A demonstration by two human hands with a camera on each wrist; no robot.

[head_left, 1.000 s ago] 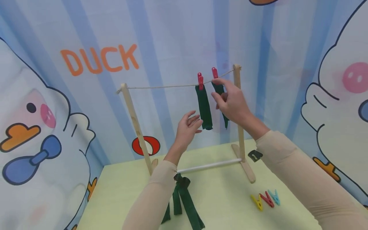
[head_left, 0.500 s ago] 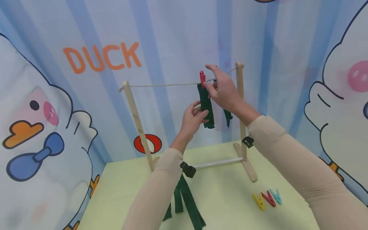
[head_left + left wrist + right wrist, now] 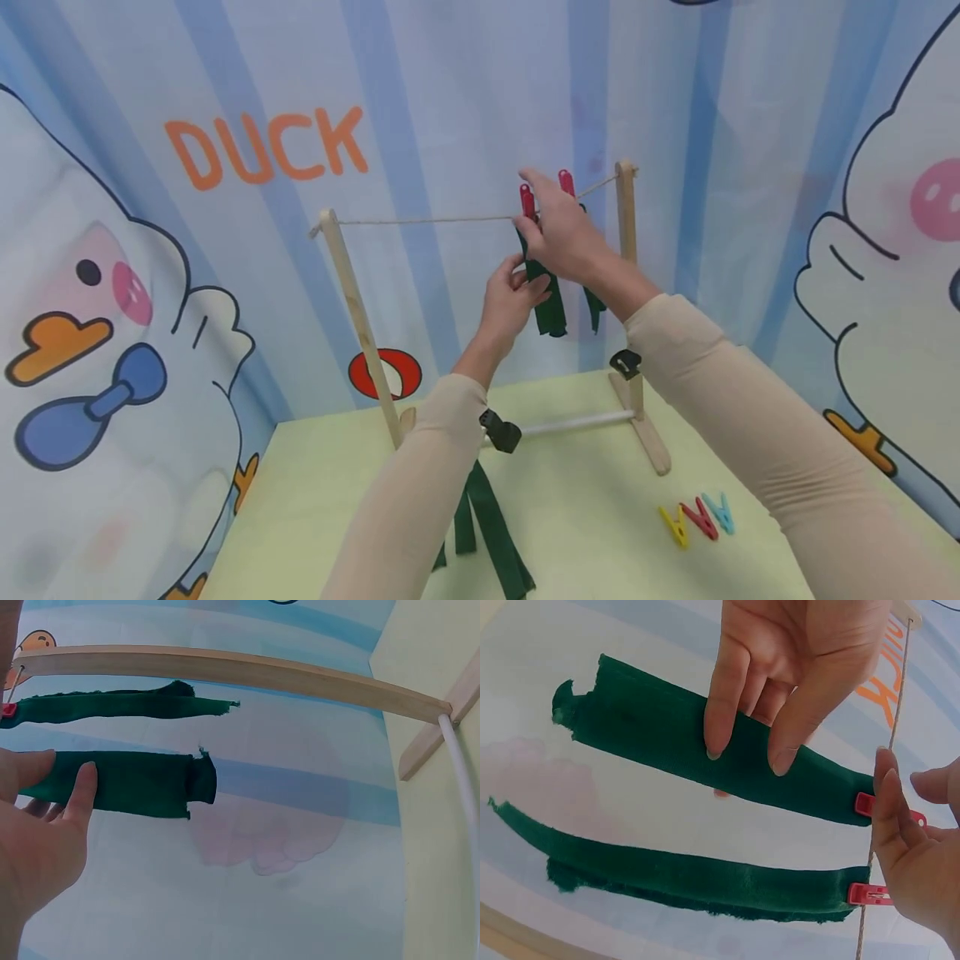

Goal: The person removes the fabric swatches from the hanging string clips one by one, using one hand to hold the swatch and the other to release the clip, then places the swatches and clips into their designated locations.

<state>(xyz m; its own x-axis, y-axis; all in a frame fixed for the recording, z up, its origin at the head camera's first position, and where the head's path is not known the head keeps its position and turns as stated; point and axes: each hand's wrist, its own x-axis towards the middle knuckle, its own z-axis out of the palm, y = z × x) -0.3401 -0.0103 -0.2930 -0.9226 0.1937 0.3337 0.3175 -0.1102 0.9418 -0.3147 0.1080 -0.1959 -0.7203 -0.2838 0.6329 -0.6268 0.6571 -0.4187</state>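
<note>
On curtain (image 3: 465, 92) behind grn cloth (image 3: 551, 310); "DUCK" (image 3: 276, 150)

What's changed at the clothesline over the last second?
The right hand moved left, from the right red peg to the left red peg. The left hand shifted up and right and now holds the left green strip between its fingers. Both hanging strips stayed pegged; the loose pegs and strips on the table stayed put.

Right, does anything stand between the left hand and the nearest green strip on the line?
Nothing visible does. The left hand holds the green strip directly; a red peg clips that strip to the line, with the right hand close to the peg.
</note>
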